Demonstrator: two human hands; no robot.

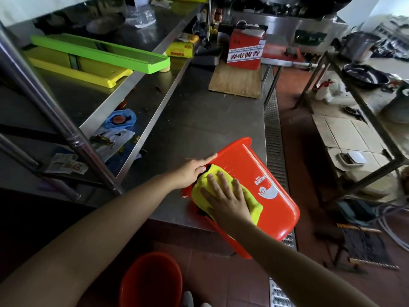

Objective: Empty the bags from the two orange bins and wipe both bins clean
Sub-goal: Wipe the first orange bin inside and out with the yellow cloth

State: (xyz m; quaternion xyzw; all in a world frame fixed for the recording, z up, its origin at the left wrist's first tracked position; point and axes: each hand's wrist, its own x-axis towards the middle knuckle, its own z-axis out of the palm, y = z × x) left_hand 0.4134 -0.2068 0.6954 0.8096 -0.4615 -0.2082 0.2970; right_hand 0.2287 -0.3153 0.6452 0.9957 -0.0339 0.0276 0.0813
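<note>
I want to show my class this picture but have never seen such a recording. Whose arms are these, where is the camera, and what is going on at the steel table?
There is no machine here: a person wears a camera on the head, looking down at their own arms. An orange plastic bin lies on its side at the edge of the steel table. The left hand steadies it, fingers straight. The right hand presses a yellow cloth flat against its side, wiping. A second orange bin stands on the floor below. A wooden board lies farther along the table.

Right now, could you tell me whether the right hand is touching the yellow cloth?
Touching: the head view shows the right hand pressed flat on the yellow cloth.
</note>
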